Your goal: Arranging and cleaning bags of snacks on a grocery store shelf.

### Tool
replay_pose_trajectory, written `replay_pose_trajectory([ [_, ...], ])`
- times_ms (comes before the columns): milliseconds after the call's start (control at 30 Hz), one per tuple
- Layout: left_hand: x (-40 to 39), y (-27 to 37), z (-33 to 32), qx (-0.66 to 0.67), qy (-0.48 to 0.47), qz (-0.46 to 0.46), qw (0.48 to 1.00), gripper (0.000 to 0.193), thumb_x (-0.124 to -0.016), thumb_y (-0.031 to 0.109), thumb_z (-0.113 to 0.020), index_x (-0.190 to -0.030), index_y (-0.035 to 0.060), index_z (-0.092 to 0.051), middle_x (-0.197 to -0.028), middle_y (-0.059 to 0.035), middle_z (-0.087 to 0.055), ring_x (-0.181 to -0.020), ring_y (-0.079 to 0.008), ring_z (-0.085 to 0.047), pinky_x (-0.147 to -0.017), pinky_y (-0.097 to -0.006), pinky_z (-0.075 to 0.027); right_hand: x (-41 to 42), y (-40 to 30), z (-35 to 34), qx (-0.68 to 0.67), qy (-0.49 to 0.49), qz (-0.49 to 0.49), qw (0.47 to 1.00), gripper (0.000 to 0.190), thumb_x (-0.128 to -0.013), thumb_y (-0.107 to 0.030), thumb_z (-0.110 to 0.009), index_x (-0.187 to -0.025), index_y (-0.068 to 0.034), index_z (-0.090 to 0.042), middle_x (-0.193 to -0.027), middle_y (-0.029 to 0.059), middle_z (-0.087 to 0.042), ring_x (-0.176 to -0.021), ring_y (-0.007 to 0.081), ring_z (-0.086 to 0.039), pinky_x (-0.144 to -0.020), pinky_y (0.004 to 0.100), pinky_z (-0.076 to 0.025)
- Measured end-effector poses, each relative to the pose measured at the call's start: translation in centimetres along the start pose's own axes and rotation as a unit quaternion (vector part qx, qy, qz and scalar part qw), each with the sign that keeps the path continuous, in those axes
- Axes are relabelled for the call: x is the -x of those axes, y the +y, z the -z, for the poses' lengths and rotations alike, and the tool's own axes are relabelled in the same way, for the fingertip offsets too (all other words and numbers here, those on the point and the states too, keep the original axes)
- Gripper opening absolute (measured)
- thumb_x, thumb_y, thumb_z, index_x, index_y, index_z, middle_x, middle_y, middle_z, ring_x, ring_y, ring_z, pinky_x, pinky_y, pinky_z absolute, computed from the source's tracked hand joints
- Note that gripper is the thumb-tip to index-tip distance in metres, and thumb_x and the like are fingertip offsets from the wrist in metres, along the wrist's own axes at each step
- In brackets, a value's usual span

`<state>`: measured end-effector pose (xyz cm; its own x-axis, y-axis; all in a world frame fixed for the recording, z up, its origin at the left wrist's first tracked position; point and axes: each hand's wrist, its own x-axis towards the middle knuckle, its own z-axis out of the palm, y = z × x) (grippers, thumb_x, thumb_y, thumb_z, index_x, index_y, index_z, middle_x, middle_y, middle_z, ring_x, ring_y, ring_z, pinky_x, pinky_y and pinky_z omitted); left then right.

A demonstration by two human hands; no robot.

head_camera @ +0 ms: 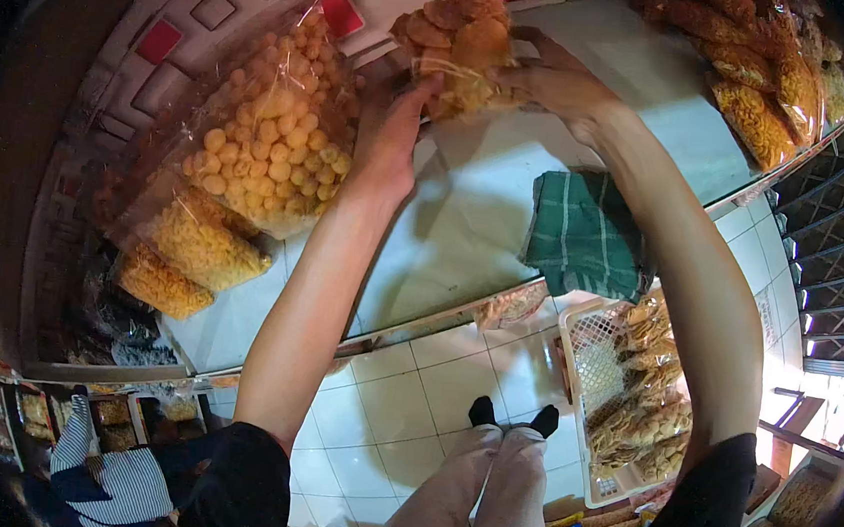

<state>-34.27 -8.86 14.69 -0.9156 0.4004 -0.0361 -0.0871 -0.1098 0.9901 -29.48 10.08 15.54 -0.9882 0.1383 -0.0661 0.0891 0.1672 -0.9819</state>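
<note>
Near the back of a white counter (461, 244), both my hands are on a clear plastic bag of round orange-brown crackers (461, 26). My left hand (397, 122) grips the bag's lower left side. On the right side, my right hand (558, 80) holds the bag, its fingers slightly blurred. Just left of my left forearm stands a large clear bag of round yellow puffed snacks (275, 130). A folded green checked cloth (583, 232) lies at the counter's front edge, beneath my right forearm.
Smaller bags of yellow snacks (201, 244) stand at the left. More bagged snacks (761, 82) sit at the far right. Below the counter, a white plastic basket (588, 338) holds several bags of crackers. A striped cloth (124, 478) is at lower left, near the snack racks.
</note>
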Motion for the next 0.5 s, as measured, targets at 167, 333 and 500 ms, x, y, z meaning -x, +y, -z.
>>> replay_pose_trajectory([
  [167,-7.6,-4.3,3.2,-0.275,0.206,-0.202,0.917,0.051,-0.075,0.008,-0.061,-0.123,-0.0031,-0.047,-0.122,-0.0185,-0.054,-0.113,-0.0314,-0.052,-0.099,-0.0380,-0.040,-8.9,0.7,-3.4,0.004,0.035,0.122,0.992,0.068,-0.078,-0.016,-0.071,-0.137,-0.008,-0.036,-0.111,0.0164,-0.061,-0.099,0.0245,-0.061,-0.085,0.0364,-0.050],
  [333,-10.9,-2.1,4.0,-0.366,0.195,-0.169,0.894,0.061,-0.067,0.007,-0.060,-0.125,-0.0039,-0.044,-0.116,-0.0231,-0.057,-0.109,-0.0371,-0.054,-0.098,-0.0411,-0.039,-15.9,2.5,-5.8,0.152,0.143,0.168,0.963,0.075,-0.075,-0.023,-0.074,-0.137,-0.009,-0.036,-0.106,0.0129,-0.065,-0.091,0.0245,-0.065,-0.080,0.0366,-0.052],
  [500,-10.6,-3.4,-0.8,-0.298,0.309,-0.207,0.879,0.068,-0.064,0.011,-0.064,-0.127,-0.0015,-0.042,-0.117,-0.0240,-0.056,-0.111,-0.0380,-0.054,-0.096,-0.0416,-0.041,-16.8,2.8,-6.5,0.157,0.228,0.108,0.955,0.076,-0.072,-0.044,-0.072,-0.133,-0.008,-0.043,-0.105,0.0144,-0.066,-0.096,0.0256,-0.065,-0.085,0.0355,-0.051],
])
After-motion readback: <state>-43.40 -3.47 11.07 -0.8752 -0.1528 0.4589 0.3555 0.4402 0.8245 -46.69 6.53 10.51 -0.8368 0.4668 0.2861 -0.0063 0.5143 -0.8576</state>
